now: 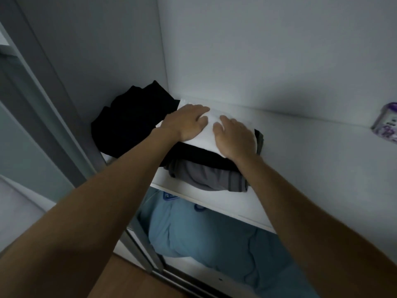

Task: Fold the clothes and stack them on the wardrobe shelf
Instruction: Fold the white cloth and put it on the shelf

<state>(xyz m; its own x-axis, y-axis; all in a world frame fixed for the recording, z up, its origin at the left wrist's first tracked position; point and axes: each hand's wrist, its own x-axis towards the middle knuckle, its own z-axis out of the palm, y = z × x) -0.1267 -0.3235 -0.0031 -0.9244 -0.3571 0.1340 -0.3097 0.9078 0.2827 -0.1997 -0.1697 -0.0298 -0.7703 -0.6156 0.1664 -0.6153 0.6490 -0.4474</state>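
Your left hand (189, 121) and right hand (233, 137) press flat, fingers straight, gripping nothing, on the white folded garment (207, 131) topping a stack of 3 on the wardrobe shelf (300, 168), so this piece looks placed; remaining clothes are not visible.

Two grips: left grip (189, 123) and right grip (234, 139). Three folded garments in one stack: one white garment (204, 145), one black garment (193, 154), one grey striped garment (210, 176). One black heap (129, 123) beside it, its piece count unclear. One shelf (300, 168). One purple-and-white container (386, 122). One blue bundle (204, 233) below
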